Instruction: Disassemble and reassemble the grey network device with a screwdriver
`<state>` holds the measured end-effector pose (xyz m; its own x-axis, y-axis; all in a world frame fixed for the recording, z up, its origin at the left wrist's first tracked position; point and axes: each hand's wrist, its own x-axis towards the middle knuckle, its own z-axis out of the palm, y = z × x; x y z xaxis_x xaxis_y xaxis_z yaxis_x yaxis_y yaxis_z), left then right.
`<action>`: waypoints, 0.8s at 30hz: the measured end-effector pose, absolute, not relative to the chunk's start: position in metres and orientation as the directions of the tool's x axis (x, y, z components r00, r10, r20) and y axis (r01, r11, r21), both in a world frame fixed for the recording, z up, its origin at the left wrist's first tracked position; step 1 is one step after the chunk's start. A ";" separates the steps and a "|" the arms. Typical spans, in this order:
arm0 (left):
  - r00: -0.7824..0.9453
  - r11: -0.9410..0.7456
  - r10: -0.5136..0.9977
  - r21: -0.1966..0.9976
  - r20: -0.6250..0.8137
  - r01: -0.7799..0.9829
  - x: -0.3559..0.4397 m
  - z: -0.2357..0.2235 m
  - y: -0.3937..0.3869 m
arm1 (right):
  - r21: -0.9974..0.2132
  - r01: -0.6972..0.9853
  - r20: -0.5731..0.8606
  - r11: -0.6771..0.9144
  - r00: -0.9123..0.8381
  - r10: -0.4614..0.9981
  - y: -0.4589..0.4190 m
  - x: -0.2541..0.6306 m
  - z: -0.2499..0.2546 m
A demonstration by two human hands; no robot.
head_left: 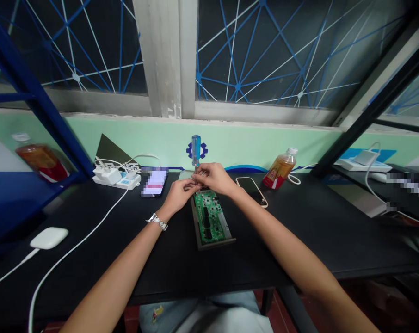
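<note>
A screwdriver (196, 150) with a clear blue handle stands upright at the far end of a green circuit board (214, 215). The board lies in an open metal case (200, 245) on the black desk. My right hand (216, 178) is closed, its fingertips around the screwdriver's shaft below the handle. Beside it, my left hand (180, 194) is pinched low by the shaft, over the board's far edge; what its fingertips hold is hidden. The screwdriver's tip is also hidden by my fingers. A silver watch (157, 221) is on my left wrist.
A lit phone (154, 181) and a power strip (117, 178) with white cables lie left. Right of the board are a dark phone (251, 191) and a drink bottle (280, 169). A white charger (49, 238) is at the near left. Shelf frames flank the desk.
</note>
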<state>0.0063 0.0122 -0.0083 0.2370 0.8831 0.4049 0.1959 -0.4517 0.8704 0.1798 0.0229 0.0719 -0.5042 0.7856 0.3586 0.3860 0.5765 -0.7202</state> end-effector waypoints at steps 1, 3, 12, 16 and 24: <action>0.242 -0.449 0.883 0.875 0.403 0.183 0.004 -0.008 0.012 | -0.721 0.376 0.358 0.582 -0.517 0.777 0.023 0.181 0.072; 0.247 -0.448 0.881 0.879 0.403 0.163 0.000 -0.006 0.011 | -0.708 0.364 0.377 0.605 -0.530 0.760 0.023 0.181 0.073; 0.202 -0.480 0.877 0.796 0.435 0.368 -0.018 0.005 -0.002 | -0.836 0.213 0.384 0.505 -0.430 0.817 0.018 0.194 0.066; 0.283 -0.499 0.866 0.758 0.413 0.420 -0.021 0.007 -0.010 | -0.932 -0.021 0.355 0.362 -0.259 0.899 0.010 0.209 0.047; 0.368 -0.548 0.834 0.696 0.411 0.464 -0.012 0.007 -0.019 | -0.902 -0.364 0.255 0.231 -0.019 0.967 -0.012 0.231 0.014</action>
